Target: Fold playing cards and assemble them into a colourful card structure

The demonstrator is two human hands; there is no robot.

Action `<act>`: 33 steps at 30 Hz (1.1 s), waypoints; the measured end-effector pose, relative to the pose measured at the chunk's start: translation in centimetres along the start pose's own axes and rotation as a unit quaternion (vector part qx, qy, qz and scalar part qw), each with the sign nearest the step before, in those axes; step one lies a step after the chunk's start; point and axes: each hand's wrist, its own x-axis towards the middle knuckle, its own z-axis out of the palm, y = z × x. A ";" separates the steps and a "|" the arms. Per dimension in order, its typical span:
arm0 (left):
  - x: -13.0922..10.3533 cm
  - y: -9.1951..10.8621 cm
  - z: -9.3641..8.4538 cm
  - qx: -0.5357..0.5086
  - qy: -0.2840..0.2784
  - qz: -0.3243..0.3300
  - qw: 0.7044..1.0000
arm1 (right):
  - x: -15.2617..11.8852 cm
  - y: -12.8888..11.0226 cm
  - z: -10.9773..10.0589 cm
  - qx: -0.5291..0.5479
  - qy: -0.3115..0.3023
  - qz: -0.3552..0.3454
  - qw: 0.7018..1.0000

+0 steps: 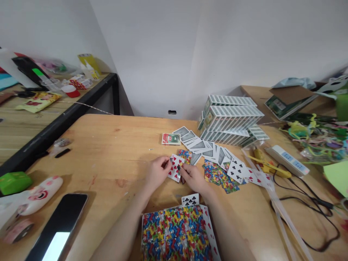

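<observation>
A playing card with red hearts [175, 167] is held face up between my two hands over the table's middle. My left hand [160, 170] pinches its left edge, and my right hand [191, 175] grips its right edge. Just right of them lie colourful-backed cards [213, 172] and a spread of grey-backed cards [199, 145]. A card box [171, 139] rests beyond my hands. Between my forearms sits a block covered in colourful cards [176, 232], with a ten of clubs [190, 199] at its far edge and heart cards along its right side.
Striped card boxes [232, 117] are stacked at the back right. A power strip [288, 159], a yellow glue gun [268, 168] and black cables lie on the right. A phone [57, 228] and a green object [15, 182] are at the left, beside a black-framed shelf [81, 95].
</observation>
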 end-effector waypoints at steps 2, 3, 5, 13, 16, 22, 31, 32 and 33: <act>0.0 0.2 0.0 0.056 0.008 0.030 0.998 | 0.0 -0.1 0.0 0.017 -0.005 0.003 1.000; 0.0 0.2 0.0 0.077 0.010 0.045 0.996 | 0.1 -0.1 0.0 0.021 -0.003 0.004 1.000; 0.0 0.3 0.1 0.093 0.016 0.064 0.994 | 0.1 -0.1 0.0 0.020 0.008 0.005 1.000; 0.3 -0.5 0.3 -0.124 -0.031 -0.040 0.991 | 0.0 -0.2 -0.8 0.035 -0.025 -0.010 0.999; 0.2 -0.6 0.3 -0.180 -0.031 -0.064 0.981 | 0.0 -0.1 -0.8 0.017 -0.026 -0.031 0.999; -0.2 -0.6 -0.3 -0.081 0.035 -0.027 0.996 | 0.2 -0.3 0.4 -0.100 0.032 -0.049 0.993; -0.2 -0.1 -0.1 0.009 0.075 0.008 0.997 | 0.4 -0.5 0.4 -0.039 0.019 -0.031 0.999; -0.1 -0.2 -0.1 -0.044 0.061 -0.011 0.997 | 0.4 -0.4 0.3 -0.022 0.022 -0.027 0.999; 0.0 -0.2 -0.2 -0.099 0.041 -0.030 0.994 | 0.5 -0.3 0.2 -0.006 0.024 -0.023 0.999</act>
